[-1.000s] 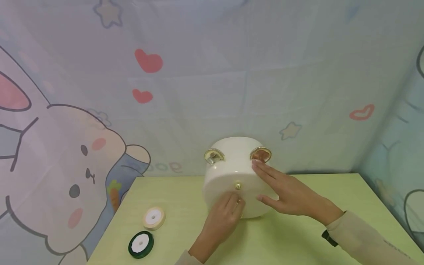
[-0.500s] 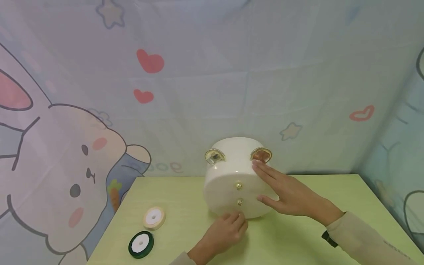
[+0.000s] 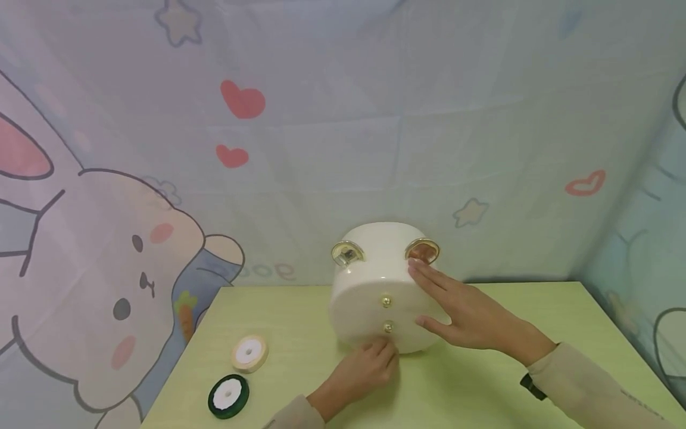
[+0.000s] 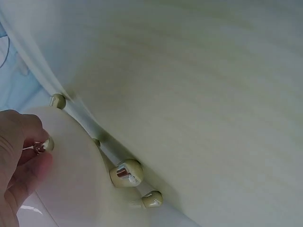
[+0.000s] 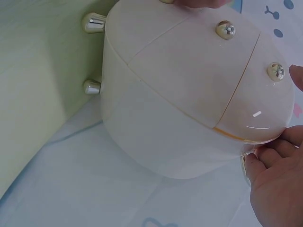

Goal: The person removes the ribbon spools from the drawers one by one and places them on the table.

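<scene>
A round white box [image 3: 356, 310] with two gold ears [image 3: 347, 254] stands on short gold feet [image 4: 128, 173]. Seams divide its front into sections that carry small gold knobs [image 3: 387, 301]. My left hand [image 3: 361, 370] is low at the front; in the left wrist view its thumb and fingers pinch the lowest knob [image 4: 49, 144]. My right hand [image 3: 471, 316] lies along the box's right side, fingers extended up to the right ear [image 3: 423, 251] and thumb held toward the front. In the right wrist view the front sections sit flush with the body.
At the left of the light green table [image 3: 509, 381] lie two ribbon spools, one cream [image 3: 249, 353] and one dark green [image 3: 228, 396]. Behind the box hangs a printed cloth [image 3: 321, 167] with hearts, stars and a rabbit.
My left hand has dropped from the middle knob, uncovering it, to the lowest knob at the front. The right hand and the box have stayed put.
</scene>
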Demonstrator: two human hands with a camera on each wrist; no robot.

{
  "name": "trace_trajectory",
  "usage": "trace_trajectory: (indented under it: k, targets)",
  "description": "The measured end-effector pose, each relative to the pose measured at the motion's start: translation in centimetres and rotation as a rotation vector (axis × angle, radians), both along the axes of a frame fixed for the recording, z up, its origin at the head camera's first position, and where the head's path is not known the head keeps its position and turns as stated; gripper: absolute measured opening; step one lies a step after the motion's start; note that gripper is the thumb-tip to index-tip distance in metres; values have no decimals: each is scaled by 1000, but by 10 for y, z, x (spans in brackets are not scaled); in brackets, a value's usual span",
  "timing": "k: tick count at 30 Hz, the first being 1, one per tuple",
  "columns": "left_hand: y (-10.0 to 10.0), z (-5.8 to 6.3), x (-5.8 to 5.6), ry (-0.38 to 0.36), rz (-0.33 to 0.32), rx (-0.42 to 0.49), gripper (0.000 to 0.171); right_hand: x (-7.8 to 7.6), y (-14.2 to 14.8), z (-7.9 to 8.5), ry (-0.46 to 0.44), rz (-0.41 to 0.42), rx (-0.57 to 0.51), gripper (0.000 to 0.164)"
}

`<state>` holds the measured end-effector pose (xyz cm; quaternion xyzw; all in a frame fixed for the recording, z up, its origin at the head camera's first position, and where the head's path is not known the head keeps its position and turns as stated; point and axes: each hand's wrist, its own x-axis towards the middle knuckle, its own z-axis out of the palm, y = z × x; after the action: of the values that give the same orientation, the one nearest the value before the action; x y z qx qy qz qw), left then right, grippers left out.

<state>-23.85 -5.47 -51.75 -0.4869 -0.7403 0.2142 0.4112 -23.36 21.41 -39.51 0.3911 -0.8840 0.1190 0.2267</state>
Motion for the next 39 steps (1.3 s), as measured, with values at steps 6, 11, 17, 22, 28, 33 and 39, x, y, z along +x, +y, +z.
trace_trajectory:
  k: [6, 11, 17, 22, 28, 33, 39]
  targets:
    - [3, -7, -9, 10, -11, -2, 38, -1, 0, -1, 13, 7, -8, 89]
    - [5, -6, -10, -1, 16, -33, 13, -2, 0, -2, 34, 18, -9, 88]
    - [6, -10, -12, 22, 30, -64, 14, -1, 0, -2, 5, 9, -11, 88]
    - [8, -11, -12, 62, 24, -92, 13, -1, 0, -1, 1, 6, -7, 88]
    - [9, -11, -13, 113, 22, -113, 39, -2, 0, 0, 27, 20, -7, 87]
    - [9, -11, -16, 140, -4, -110, 48, -1, 0, 1, 34, 31, -8, 85]
    - [8, -13, -17, 138, -26, -106, 46, -1, 0, 1, 32, 28, -8, 87]
